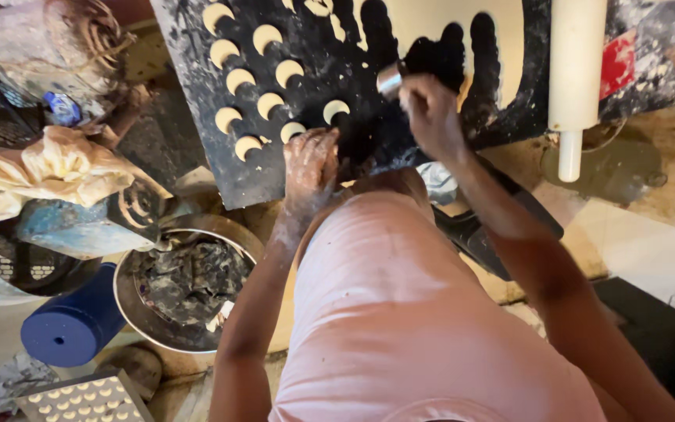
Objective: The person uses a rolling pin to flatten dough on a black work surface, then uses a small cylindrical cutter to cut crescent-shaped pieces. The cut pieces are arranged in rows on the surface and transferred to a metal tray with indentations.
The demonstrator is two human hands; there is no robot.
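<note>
Far left: a crumpled pale plastic bag (pixel 56 168) lies over clutter beside a blue cylinder (pixel 72 322). Below it, at the frame's lower edge, sits a perforated tray (pixel 87 398) carrying small pale pieces. Just right of the cylinder stands a round metal bowl (pixel 130 312) filled with dark scraps.

Upper centre: a dark board (pixel 189 117), dusted with flour, bears a cluster of small crescent-shaped dough pieces (pixel 248 78) laid in rows across its left half.

The left hand (pixel 310 160), floured, rests palm-down on the board's near edge, just beside the lowest crescents. Fingers are curled against the surface; it holds nothing that can be seen.

The right hand (pixel 431 113) is closed round a small metal ring cutter (pixel 390 78), pressed at the lower edge of the rolled dough sheet (pixel 431 23). The sheet lies on the board's upper right part and shows several rounded notches along its near edge where dark board appears.

Right: a white rolling pin (pixel 576 70) lies upright in frame across the board's right edge, its handle overhanging a dark round object (pixel 619 168) on the floor. A red scrap (pixel 617 62) lies just beyond the pin.
</note>
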